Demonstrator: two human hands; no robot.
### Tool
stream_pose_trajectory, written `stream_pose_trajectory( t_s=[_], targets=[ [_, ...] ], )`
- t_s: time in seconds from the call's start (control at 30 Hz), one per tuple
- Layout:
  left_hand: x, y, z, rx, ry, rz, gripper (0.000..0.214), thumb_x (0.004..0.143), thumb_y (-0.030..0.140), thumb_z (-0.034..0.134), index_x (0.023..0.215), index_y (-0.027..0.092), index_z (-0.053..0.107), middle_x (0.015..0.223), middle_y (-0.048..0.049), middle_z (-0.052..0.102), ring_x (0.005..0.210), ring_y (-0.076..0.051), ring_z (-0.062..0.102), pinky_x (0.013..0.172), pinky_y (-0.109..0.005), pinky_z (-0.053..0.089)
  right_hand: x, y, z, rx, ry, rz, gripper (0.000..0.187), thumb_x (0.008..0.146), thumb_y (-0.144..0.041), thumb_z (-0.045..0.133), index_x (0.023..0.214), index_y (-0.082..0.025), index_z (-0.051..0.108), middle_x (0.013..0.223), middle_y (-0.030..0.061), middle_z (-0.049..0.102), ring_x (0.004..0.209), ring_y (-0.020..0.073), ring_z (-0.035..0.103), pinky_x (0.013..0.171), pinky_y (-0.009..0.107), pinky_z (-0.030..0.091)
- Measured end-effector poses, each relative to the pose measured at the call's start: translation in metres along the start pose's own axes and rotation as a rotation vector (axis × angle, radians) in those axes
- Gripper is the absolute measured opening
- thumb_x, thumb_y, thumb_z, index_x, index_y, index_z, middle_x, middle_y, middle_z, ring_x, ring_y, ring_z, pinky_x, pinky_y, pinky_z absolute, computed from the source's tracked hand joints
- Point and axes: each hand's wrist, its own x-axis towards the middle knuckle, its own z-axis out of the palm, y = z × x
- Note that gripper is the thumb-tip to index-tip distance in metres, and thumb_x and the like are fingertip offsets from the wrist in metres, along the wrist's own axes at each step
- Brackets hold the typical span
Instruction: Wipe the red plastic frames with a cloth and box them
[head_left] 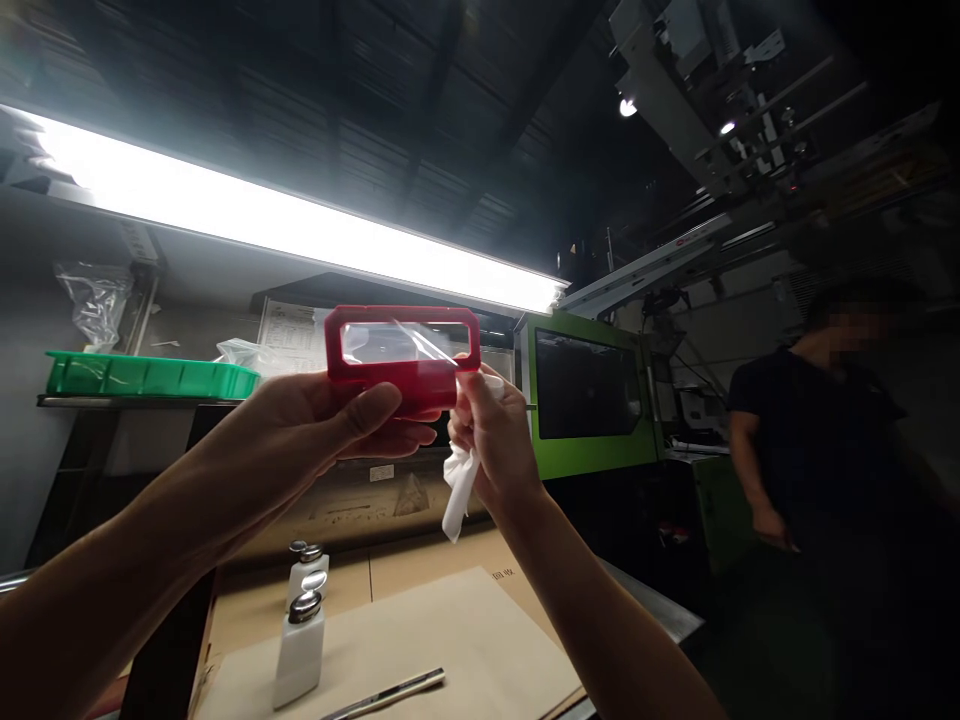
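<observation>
A red plastic frame with a clear window is held up in front of the bright lamp. My left hand grips its lower left side, thumb across the front and fingers behind. My right hand is closed at the frame's lower right corner, with a crumpled white cloth bunched in its fingers and hanging below. Whether those fingers also pinch the frame, I cannot tell. Below, on the cardboard, stand two white bottles with metal tops, the nearer bottle in front of the farther bottle. A slim cutter knife lies beside them.
A long tube lamp slants overhead. To the left a green tray rests on a shelf. Behind on the right stands a green machine, and farther right a person in dark clothes. Cardboard covers the bench.
</observation>
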Motion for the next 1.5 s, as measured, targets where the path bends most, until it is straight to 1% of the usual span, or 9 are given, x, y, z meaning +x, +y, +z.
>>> stream_pose_trajectory(
  t_s=[0.17, 0.23, 0.37, 0.53, 0.67, 1.0, 1.1, 1.33, 1.5],
  targets=[
    [-0.001, -0.003, -0.006, 0.017, 0.063, 0.003, 0.038, 0.066, 0.041, 0.074, 0.089, 0.010, 0.073, 0.086, -0.0152, 0.076, 0.074, -0.024, 0.072, 0.066, -0.024, 0.057, -0.025, -0.001, -0.013, -0.235, 0.122, -0.343, 0.018, 0.085, -0.033, 0.054, 0.073, -0.022, 0.059, 0.045, -0.0092, 0.036, 0.036, 0.0053, 0.026, 0.035, 0.022, 0.021],
    [0.000, -0.006, -0.008, 0.039, 0.079, -0.010, 0.038, 0.069, 0.042, 0.072, 0.091, 0.011, 0.073, 0.086, -0.0135, 0.076, 0.072, -0.022, 0.072, 0.067, -0.024, 0.057, -0.040, -0.003, -0.013, -0.499, -0.025, -0.607, 0.009, 0.084, -0.023, 0.055, 0.083, -0.023, 0.064, 0.050, -0.0067, 0.049, 0.038, 0.0064, 0.037, 0.038, 0.022, 0.030],
    [0.000, -0.011, -0.012, 0.059, 0.056, -0.031, 0.044, 0.067, 0.044, 0.073, 0.099, 0.015, 0.071, 0.092, -0.0106, 0.076, 0.082, -0.025, 0.071, 0.072, -0.030, 0.058, -0.044, -0.006, -0.009, -1.009, -0.379, -0.943, 0.046, 0.078, -0.007, 0.045, 0.122, -0.018, 0.056, 0.060, -0.0035, 0.062, 0.048, 0.0103, 0.051, 0.050, 0.025, 0.040],
    [-0.006, -0.009, -0.012, 0.094, 0.066, -0.094, 0.047, 0.064, 0.048, 0.074, 0.097, 0.014, 0.072, 0.083, -0.0115, 0.076, 0.073, -0.024, 0.072, 0.068, -0.026, 0.057, -0.022, -0.001, -0.013, -1.343, -0.222, -0.938, 0.053, 0.079, -0.009, 0.041, 0.128, -0.024, 0.053, 0.049, -0.0050, 0.054, 0.043, 0.0107, 0.042, 0.045, 0.026, 0.030],
    [-0.009, -0.009, -0.013, 0.130, 0.062, -0.124, 0.044, 0.069, 0.048, 0.070, 0.097, 0.015, 0.071, 0.086, -0.0092, 0.076, 0.080, -0.023, 0.071, 0.074, -0.027, 0.056, -0.027, 0.001, -0.015, -1.300, -0.204, -1.037, 0.059, 0.081, -0.009, 0.040, 0.138, -0.023, 0.040, 0.049, -0.0059, 0.053, 0.042, 0.0098, 0.041, 0.046, 0.025, 0.033],
    [-0.008, -0.015, -0.018, 0.108, -0.031, -0.143, 0.046, 0.067, 0.047, 0.072, 0.106, 0.022, 0.069, 0.087, -0.0062, 0.076, 0.078, -0.020, 0.071, 0.075, -0.027, 0.057, -0.025, 0.013, -0.017, -1.393, -0.178, -1.041, 0.056, 0.077, -0.007, 0.041, 0.132, -0.017, 0.045, 0.046, -0.0072, 0.050, 0.039, 0.0092, 0.039, 0.041, 0.026, 0.029],
    [-0.010, -0.018, -0.020, 0.095, -0.010, -0.150, 0.042, 0.065, 0.047, 0.074, 0.099, 0.022, 0.071, 0.085, -0.0051, 0.076, 0.077, -0.020, 0.071, 0.076, -0.026, 0.057, -0.031, 0.012, -0.018, -1.186, -0.186, -0.912, 0.054, 0.080, -0.008, 0.041, 0.133, -0.020, 0.044, 0.049, -0.0074, 0.052, 0.039, 0.0084, 0.037, 0.042, 0.025, 0.033],
    [-0.017, -0.024, -0.020, 0.058, -0.042, -0.226, 0.049, 0.066, 0.048, 0.073, 0.103, 0.017, 0.070, 0.087, -0.0096, 0.076, 0.081, -0.024, 0.071, 0.069, -0.023, 0.057, -0.030, 0.010, -0.019, -0.120, -0.207, 0.045, 0.035, 0.086, -0.041, 0.054, 0.110, -0.017, 0.061, 0.039, -0.0107, 0.041, 0.033, 0.0048, 0.029, 0.033, 0.019, 0.021],
    [-0.018, -0.032, -0.017, -0.011, -0.051, -0.275, 0.049, 0.066, 0.045, 0.074, 0.108, 0.020, 0.068, 0.089, -0.0082, 0.076, 0.077, -0.022, 0.072, 0.070, -0.026, 0.058, -0.022, 0.017, -0.014, 0.276, -0.330, 0.332, 0.036, 0.082, -0.047, 0.056, 0.085, -0.013, 0.067, 0.033, -0.0115, 0.036, 0.028, 0.0022, 0.017, 0.031, 0.019, 0.011]
  ],
)
